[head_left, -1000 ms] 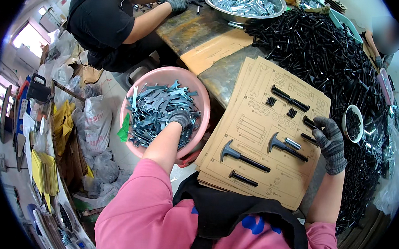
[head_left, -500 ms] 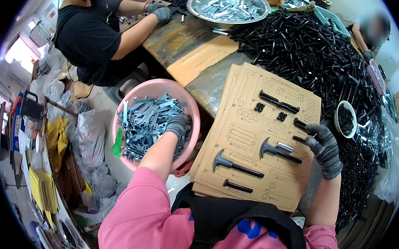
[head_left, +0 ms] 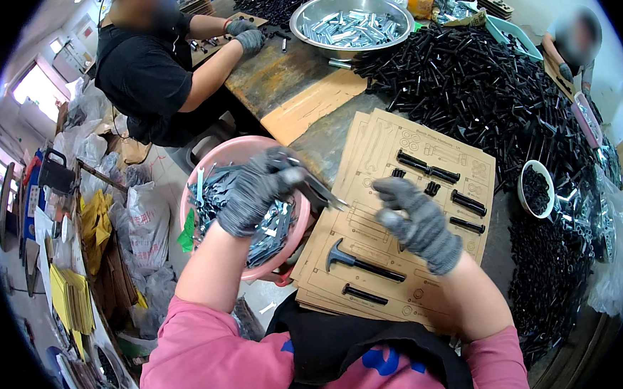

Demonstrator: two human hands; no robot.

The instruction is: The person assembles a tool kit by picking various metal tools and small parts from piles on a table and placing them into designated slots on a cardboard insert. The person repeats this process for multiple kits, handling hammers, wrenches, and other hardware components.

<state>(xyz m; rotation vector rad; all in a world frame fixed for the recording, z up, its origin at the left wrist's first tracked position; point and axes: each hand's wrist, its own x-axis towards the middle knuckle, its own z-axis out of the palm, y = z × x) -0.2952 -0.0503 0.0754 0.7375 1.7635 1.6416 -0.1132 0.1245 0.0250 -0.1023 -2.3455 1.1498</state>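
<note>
My left hand (head_left: 258,192), in a grey knit glove, is raised over the pink basin (head_left: 287,256) of flat metal wrenches. Its closed fingers hold a few wrenches (head_left: 317,189), their ends jutting toward the cardboard sheet (head_left: 418,289). Above that sheet hovers my gloved right hand (head_left: 422,225), open, with thumb and fingers apart and nothing visible between them. Printed outlines cover the sheet. On it lie a T-shaped black hammer-like tool (head_left: 366,264), a black bolt (head_left: 365,294), a longer black rod pair (head_left: 428,167), and short black bolts (head_left: 467,203). My right hand hides part of the sheet.
A large heap of black bolts (head_left: 454,79) covers the table's right side, with a white bowl (head_left: 538,189) in it. A steel bowl (head_left: 354,48) of silver tubes stands at the back. Co-workers sit at far left and far right. Plastic bags (head_left: 146,226) crowd the left floor.
My left hand has come up out of the basin with wrenches in it. My right hand has left the short bolts at the sheet's right edge and moved left over the sheet, opening.
</note>
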